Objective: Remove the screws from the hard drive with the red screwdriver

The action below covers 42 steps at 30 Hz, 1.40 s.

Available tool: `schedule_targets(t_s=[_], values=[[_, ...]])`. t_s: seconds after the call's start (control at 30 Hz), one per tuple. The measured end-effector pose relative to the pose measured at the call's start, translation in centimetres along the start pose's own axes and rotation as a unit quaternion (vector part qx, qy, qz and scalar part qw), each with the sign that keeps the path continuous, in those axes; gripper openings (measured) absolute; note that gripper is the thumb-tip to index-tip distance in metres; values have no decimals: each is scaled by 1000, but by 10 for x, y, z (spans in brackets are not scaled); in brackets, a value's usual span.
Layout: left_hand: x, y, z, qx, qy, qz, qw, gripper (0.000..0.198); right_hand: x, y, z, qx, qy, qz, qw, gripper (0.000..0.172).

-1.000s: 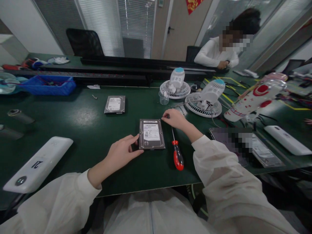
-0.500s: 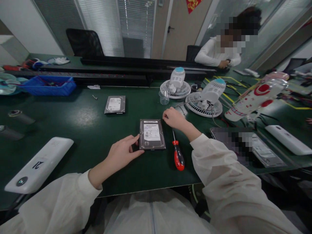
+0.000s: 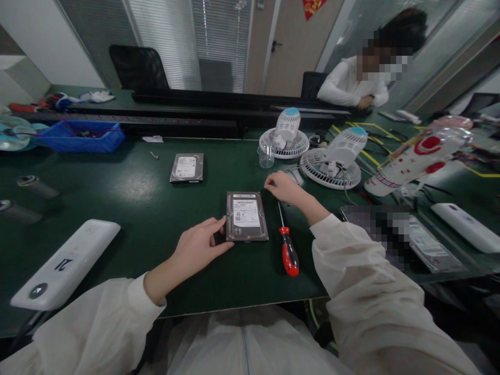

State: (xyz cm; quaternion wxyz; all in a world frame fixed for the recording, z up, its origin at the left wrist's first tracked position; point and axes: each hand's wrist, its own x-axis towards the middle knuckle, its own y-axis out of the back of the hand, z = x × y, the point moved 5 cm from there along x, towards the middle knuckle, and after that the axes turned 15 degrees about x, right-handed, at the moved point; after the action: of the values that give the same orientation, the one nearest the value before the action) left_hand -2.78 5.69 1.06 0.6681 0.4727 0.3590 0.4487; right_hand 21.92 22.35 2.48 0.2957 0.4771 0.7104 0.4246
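A hard drive (image 3: 247, 217) lies label up on the green table in front of me. My left hand (image 3: 201, 240) grips its lower left corner, with fingers along the left side and the thumb by the front edge. Just past the drive's upper right corner, my right hand (image 3: 285, 187) is closed with its fingertips pinched low over the table; whatever they hold is too small to see. Below that hand lies a red and black screwdriver (image 3: 289, 251), its shaft pointing away from me. A second hard drive (image 3: 187, 167) rests farther back to the left.
Two white fan heads (image 3: 284, 141) and a clear plastic cup (image 3: 266, 156) stand behind my right hand. A patterned bottle (image 3: 414, 156) is at the right. White power banks (image 3: 66, 264) lie at both sides. A blue bin (image 3: 82, 136) sits back left. Across the table sits a person.
The whole view has shifted slightly, moving the scene a little rightward. Both hands keep about the same places relative to the hard drive and screwdriver.
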Motion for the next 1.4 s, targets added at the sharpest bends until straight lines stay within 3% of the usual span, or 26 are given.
schedule_targets(t_s=[0.1,0.23,0.37,0.47,0.7,1.07,1.4], values=[[0,1,0,1,2,0,1000,48,4,10,-6,51,9,0,999,35],[0,1,1,3,6,-7,1000,49,12,20,-42,131,59,-24,989,20],[0,1,2,0,2,-2,1000,47,24,6,-85,181,94,-114,972,15],[0,0,1,-5,0,2,1000,51,35,-10,-101,177,90,-176,964,11],[1,-2,-1,-12,-11,1,1000,49,47,-27,-101,137,59,-254,956,32],[2,-2,-1,-21,-8,-5,1000,52,51,-22,-105,194,69,-232,951,6],[0,1,0,-23,-9,-10,1000,47,48,-19,-111,204,52,-228,951,5]])
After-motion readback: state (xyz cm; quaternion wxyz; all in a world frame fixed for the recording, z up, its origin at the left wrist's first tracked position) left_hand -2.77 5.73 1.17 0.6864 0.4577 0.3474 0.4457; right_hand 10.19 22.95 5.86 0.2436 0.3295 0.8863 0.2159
